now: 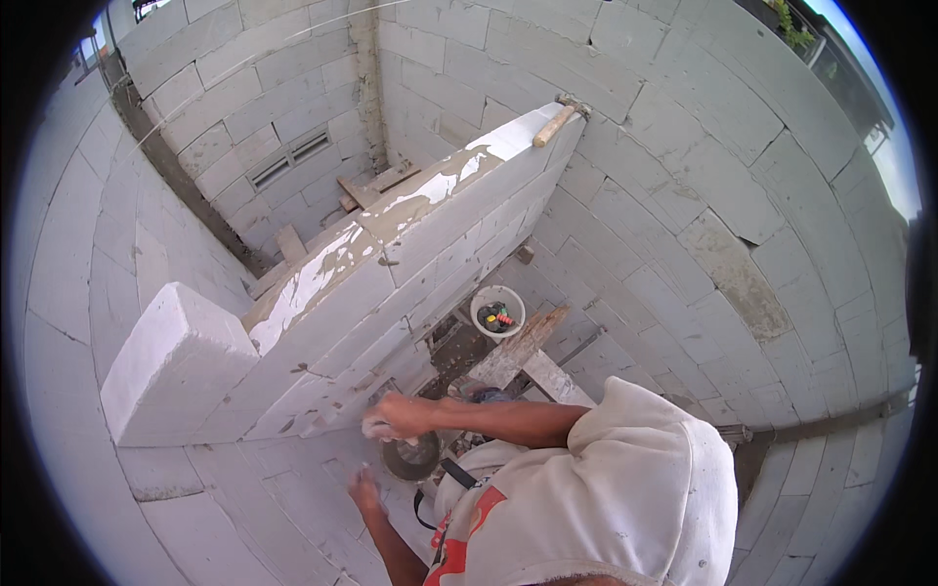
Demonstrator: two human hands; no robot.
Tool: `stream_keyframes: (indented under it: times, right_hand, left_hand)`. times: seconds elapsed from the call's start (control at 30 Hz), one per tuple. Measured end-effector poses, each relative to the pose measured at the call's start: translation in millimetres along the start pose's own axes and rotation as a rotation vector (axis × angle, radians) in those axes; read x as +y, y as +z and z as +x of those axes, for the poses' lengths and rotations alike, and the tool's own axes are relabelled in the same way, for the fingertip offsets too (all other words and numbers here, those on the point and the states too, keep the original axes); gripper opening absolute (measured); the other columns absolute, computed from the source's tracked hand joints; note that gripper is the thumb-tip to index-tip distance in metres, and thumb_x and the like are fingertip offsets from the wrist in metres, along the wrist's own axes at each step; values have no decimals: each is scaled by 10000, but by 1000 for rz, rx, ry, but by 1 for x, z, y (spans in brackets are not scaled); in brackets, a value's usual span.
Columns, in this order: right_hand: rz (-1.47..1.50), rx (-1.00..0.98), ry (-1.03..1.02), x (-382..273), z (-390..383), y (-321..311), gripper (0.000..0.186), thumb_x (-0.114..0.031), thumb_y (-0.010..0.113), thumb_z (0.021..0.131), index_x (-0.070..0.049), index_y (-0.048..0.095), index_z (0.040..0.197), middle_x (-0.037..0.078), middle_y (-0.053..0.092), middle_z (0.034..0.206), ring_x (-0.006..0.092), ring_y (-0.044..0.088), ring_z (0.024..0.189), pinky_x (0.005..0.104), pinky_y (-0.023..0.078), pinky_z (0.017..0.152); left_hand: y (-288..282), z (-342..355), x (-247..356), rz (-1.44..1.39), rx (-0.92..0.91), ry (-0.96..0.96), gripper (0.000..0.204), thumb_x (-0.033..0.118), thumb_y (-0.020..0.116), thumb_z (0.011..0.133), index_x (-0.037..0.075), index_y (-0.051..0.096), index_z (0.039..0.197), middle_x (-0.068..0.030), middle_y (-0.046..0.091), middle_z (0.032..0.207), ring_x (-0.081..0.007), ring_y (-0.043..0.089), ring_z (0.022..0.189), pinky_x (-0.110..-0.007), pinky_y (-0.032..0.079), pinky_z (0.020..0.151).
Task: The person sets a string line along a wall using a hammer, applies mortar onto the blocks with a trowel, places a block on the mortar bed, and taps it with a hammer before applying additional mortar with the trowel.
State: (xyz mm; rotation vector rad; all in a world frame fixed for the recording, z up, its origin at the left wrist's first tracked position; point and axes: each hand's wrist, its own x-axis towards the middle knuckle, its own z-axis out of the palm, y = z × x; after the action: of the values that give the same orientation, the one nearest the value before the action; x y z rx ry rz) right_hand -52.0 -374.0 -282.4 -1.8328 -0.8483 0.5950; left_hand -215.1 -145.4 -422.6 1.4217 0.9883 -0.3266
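My right hand (399, 418) is closed in front of the low white block wall (430, 249), above a dark round bucket (411, 456). What it grips is pale and small, and I cannot make it out. Lower and to the left, my left hand (364, 490) is held up with its fingers apart and nothing visible in them. Grey mortar (415, 203) lies patchily along the wall's top. A white block (181, 361) sits at the wall's near left end. At its far end rests a hammer (561, 123) with a wooden handle.
Beyond my right arm stands a white bucket (497, 311) holding coloured items. Boards (520, 350) lie beside it on the floor. Tall block walls (674, 205) close in the space. More wood pieces (376, 188) lie behind the low wall.
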Motion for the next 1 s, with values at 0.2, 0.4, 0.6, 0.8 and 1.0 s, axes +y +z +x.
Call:
stream_keyframes:
  times: [0.2, 0.4, 0.6, 0.8, 1.0]
  right_hand:
    - [-37, 678, 1030, 165, -244, -81, 592, -652, 696, 867, -70, 803, 862, 113, 749, 777, 239, 710, 806, 420, 535, 808]
    - [51, 1329, 587, 125, -209, -322, 493, -535, 636, 985, -43, 648, 1024, 17, 538, 791, 105, 546, 688, 283, 475, 610]
    - [124, 1449, 700, 157, -183, -511, 1005, -637, 726, 874, 56, 383, 1515, 265, 569, 1359, 382, 664, 1130, 493, 577, 865]
    - [369, 1285, 585, 240, -154, -619, 537, -569, 675, 923, -71, 604, 1110, 79, 608, 916, 218, 644, 745, 329, 525, 611]
    - [575, 1170, 412, 197, -151, -656, 271, -357, 582, 1017, -168, 524, 832, -52, 424, 596, 109, 368, 447, 259, 323, 426]
  left_hand:
    - [42, 7, -102, 484, -301, -285, 386, 320, 587, 1016, -2, 614, 1227, -185, 684, 1168, -310, 659, 1070, -459, 485, 963]
    - [-15, 33, -142, 1158, -464, 342, 354, 347, 540, 1023, 27, 692, 1001, -216, 709, 994, -369, 689, 928, -513, 524, 850]
    - [21, -6, 28, 560, 77, 170, 505, 349, 646, 946, -6, 657, 1305, -275, 692, 1231, -375, 662, 1186, -432, 502, 1010]
    - [18, -34, 69, 266, 217, 300, 603, 341, 670, 973, -38, 544, 1425, -215, 677, 1327, -311, 663, 1223, -384, 503, 1041]
    - [-20, -100, 181, 87, 276, 557, 493, 181, 674, 1011, -1, 544, 1450, -152, 650, 1391, -219, 632, 1261, -350, 501, 1066]
